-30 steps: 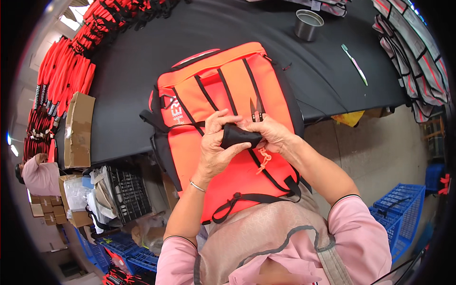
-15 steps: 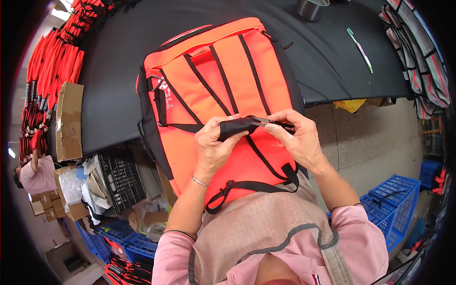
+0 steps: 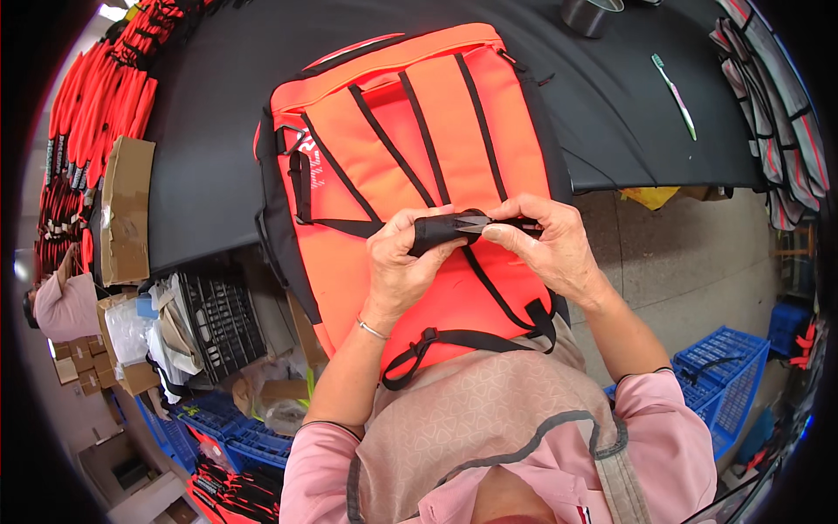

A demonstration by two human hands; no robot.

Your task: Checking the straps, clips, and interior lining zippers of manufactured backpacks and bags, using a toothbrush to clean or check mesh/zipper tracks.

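Observation:
A bright orange backpack [image 3: 349, 271] with black straps and sides leans from the table's edge toward my lap, its strap side facing up. My left hand [image 3: 403, 262] is closed around a folded black fabric piece [image 3: 436, 232] above the middle of the backpack. Whether that piece is sewn to the bag is hidden by my fingers. Pinched in my right hand [image 3: 559, 253] is a pair of small thread snips [image 3: 474, 227], metal blades pointing left and touching the black fabric. A loose black strap with a buckle [image 3: 428, 335] crosses the backpack's near end.
On the black-covered table [image 3: 205, 157] lie a green-and-white toothbrush [image 3: 675, 96] and a metal cup [image 3: 594, 16]. Grey stacked pieces [image 3: 772, 122] line the right. A cardboard box [image 3: 127, 214] and orange goods [image 3: 96, 105] stand left, near another person [image 3: 68, 307]. Blue crates [image 3: 711, 375] sit lower right.
The view has shifted slightly, so the backpack and both hands appear a little farther right. The snips' blades now lie closer against the black fabric; both hands keep their holds.

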